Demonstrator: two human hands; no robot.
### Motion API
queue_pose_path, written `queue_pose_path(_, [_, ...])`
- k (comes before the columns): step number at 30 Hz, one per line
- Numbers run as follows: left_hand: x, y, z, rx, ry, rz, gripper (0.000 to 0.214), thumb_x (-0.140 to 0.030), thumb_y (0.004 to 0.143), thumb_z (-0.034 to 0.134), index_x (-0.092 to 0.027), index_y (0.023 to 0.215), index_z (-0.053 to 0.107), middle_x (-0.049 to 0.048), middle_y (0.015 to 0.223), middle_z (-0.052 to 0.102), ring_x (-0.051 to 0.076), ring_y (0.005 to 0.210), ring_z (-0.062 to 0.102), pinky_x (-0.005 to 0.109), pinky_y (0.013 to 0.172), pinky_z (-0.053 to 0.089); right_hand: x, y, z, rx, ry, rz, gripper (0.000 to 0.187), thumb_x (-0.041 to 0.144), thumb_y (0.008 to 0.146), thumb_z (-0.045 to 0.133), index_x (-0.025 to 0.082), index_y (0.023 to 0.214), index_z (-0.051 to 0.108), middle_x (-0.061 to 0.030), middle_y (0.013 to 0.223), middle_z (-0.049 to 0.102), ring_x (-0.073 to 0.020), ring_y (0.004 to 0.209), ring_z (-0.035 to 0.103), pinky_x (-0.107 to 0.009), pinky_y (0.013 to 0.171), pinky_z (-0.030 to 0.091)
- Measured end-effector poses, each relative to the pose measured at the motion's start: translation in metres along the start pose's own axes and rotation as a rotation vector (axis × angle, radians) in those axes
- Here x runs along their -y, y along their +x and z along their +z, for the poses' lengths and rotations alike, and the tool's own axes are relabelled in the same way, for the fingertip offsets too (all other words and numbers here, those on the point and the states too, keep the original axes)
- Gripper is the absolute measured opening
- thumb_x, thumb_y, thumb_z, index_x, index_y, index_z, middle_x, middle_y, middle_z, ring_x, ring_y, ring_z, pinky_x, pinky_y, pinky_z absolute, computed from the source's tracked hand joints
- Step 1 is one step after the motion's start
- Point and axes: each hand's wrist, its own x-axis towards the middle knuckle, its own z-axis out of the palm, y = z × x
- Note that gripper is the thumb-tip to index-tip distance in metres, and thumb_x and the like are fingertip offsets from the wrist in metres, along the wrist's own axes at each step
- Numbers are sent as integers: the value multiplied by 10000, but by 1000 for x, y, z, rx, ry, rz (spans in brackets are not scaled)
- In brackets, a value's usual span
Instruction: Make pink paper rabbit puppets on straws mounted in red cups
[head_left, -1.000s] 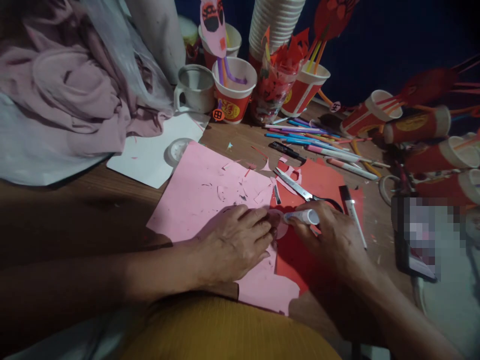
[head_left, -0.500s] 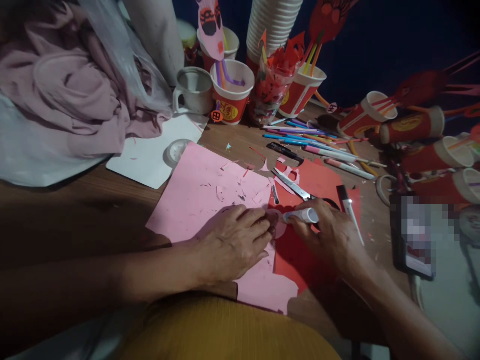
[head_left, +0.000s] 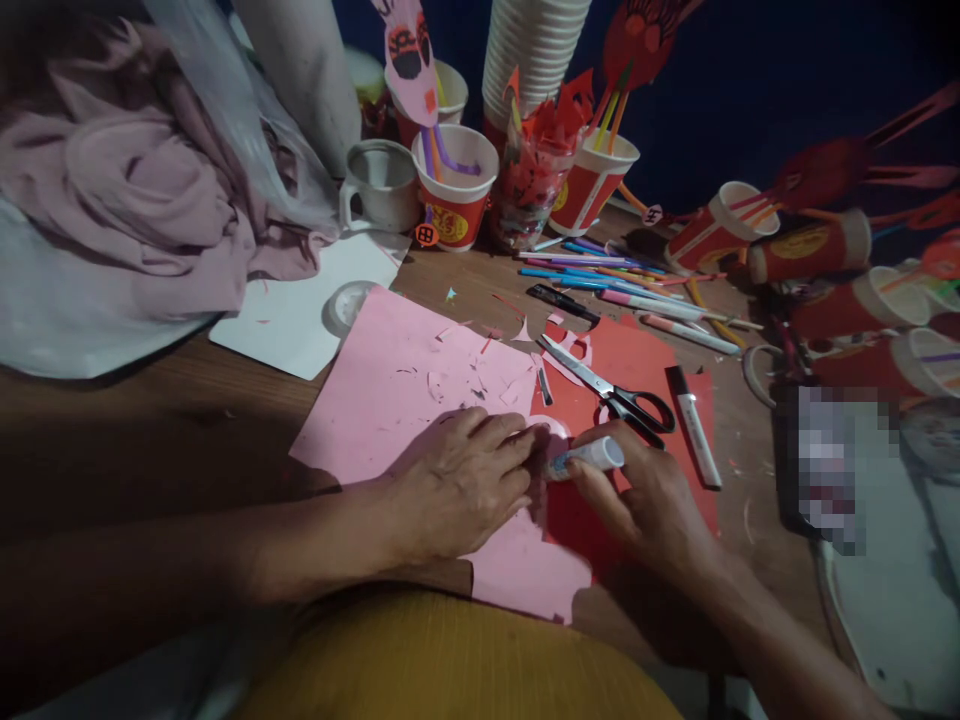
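My right hand (head_left: pixel 652 490) is closed round a white glue stick (head_left: pixel 592 460), tilted with its tip end down at a small rounded pink paper piece (head_left: pixel 553 428). My left hand (head_left: pixel 469 480) rests palm down on the large pink sheet (head_left: pixel 367 350), fingers together and curved. Its fingertips hold the edge of the small pink piece and partly hide it; the thumb is out of sight. Beneath the glue stick lies red paper (head_left: pixel 637 350). Black-handled scissors (head_left: pixel 611 390) lie on it just beyond my right hand, with a white marker (head_left: pixel 696 430) to their right.
Pink and dark scraps dot the pink sheet. Behind are coloured straws and pens (head_left: pixel 615 270), a grey mug (head_left: pixel 381 185), red paper cups (head_left: pixel 454 200) and a plastic cup of red scraps (head_left: pixel 536 170). Cloth (head_left: pixel 150 190) lies left; a phone (head_left: pixel 799 460) sits right.
The glue stick in my right hand has moved slightly left and down, toward my left fingertips. More of the scissors' handles shows. The view has shifted a little.
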Motion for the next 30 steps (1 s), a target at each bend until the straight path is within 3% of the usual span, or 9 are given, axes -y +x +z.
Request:
queue_pose_path(4, [2,0,0,-15,15,10,245,-208,864,370,-139,1017,548,87,1155,568,243,1047,446,386,761,333,-6,2,-7,-183,516,199,143,329,848,441,212,802,509,30,565,547,-120,494,526,-244,489,427])
queue_pose_path(8, [5,2,-1,-66,-38,-12,248,-188,857,396,-138,1066,519,62,1068,616,222,1012,456,371,754,347,-19,7,-16,-368,793,262,185,388,821,480,210,793,520,29,553,513,-129,485,514,-258,464,419])
queue_pose_path(13, [7,7,-2,-69,-108,-4,236,-190,858,407,-143,1064,512,70,1135,586,209,1003,457,364,788,376,-30,11,-16,-441,923,290,191,398,797,518,211,758,526,27,561,515,-124,508,509,-244,467,400])
queue_pose_path(20, [9,12,-5,-76,-98,17,177,-145,843,423,-140,908,587,93,1067,603,195,971,490,350,802,414,-31,7,-12,-393,975,216,181,392,798,526,213,778,542,46,544,505,-104,479,481,-230,464,399])
queue_pose_path(24, [9,16,-8,-131,-253,-22,179,-134,830,441,-160,875,612,82,999,628,181,916,520,327,750,441,-30,6,-13,-397,1036,212,177,385,789,541,208,776,535,60,534,479,-94,464,482,-214,445,409])
queue_pose_path(27, [7,21,-11,-188,-552,-208,177,-173,830,447,-183,909,605,65,932,647,171,872,556,327,740,448,-29,6,-14,-383,1059,196,197,390,784,546,199,744,524,59,519,489,-88,451,477,-201,430,405])
queue_pose_path(30, [7,27,-17,-285,-950,-681,150,-279,813,480,-176,809,589,30,708,635,136,626,576,270,571,448,-29,7,-15,-367,1072,185,217,401,793,529,194,731,511,52,520,502,-88,446,479,-202,428,405])
